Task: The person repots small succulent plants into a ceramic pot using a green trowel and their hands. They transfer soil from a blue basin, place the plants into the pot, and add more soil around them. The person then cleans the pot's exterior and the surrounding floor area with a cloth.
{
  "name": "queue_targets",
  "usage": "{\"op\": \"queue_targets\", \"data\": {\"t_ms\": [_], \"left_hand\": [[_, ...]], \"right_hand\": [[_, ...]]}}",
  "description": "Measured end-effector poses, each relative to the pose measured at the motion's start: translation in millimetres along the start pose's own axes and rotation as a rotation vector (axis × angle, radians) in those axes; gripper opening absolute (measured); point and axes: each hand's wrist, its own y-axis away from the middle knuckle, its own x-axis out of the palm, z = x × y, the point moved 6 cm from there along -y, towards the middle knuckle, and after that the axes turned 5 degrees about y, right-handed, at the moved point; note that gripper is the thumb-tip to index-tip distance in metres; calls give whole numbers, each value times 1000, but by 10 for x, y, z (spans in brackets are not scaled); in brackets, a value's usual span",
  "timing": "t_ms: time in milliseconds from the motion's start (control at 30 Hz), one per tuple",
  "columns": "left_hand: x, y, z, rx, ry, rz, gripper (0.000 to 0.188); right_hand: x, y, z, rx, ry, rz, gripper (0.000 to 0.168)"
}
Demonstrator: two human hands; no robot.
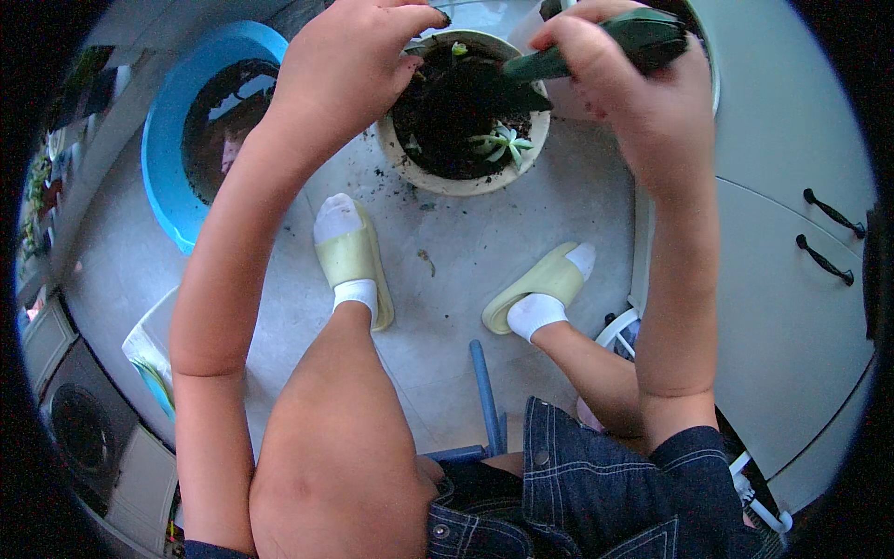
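Note:
A round cream plant pot (pixel 461 185) stands on the floor before me, holding dark soil (pixel 447 105). A pale green rosette succulent (pixel 510 143) lies on the soil near the pot's front right, and a smaller green sprout (pixel 459 49) shows at the back. My left hand (pixel 349 66) is over the pot's left rim, thumb and fingers apart, with soil on the fingertips. In my right hand (pixel 628 91), above the right rim, is a dark green trowel-like tool (pixel 541 66); its full shape is partly hidden by my fingers.
A blue tub (pixel 164 161) with dark contents stands at left. Soil crumbs (pixel 380 178) lie on the grey tiled floor (pixel 433 230). A light cabinet (pixel 775 335) with black handles lines the right. A white container (pixel 157 328) sits at lower left, and a blue bar (pixel 483 391) is between my legs.

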Motion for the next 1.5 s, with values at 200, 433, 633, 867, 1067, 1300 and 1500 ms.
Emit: {"op": "queue_targets", "data": {"t_ms": [200, 433, 633, 867, 1067, 1300, 1500], "left_hand": [[293, 251, 183, 20, -102, -52, 33], [10, 205, 10, -40, 70, -50, 23], [189, 338, -20, 10, 51, -162, 26], [229, 763, -75, 231, 274, -321, 16], [991, 1428, -224, 259, 334, 148, 17], [2383, 2008, 295, -253, 61, 631, 16], [2539, 2125, 107, -17, 270, 691, 29]], "right_hand": [[-422, 156, -64, -292, 262, -82, 37], [-583, 440, 34, -239, 333, -195, 35], [-220, 435, -262, -144, 182, -83, 15], [-569, 775, -65, -149, 215, -253, 28], [-952, 936, -142, -69, 105, -385, 55], [-891, 923, -245, -87, 30, -393, 61], [-798, 967, -263, -48, 61, -411, 60]]}}
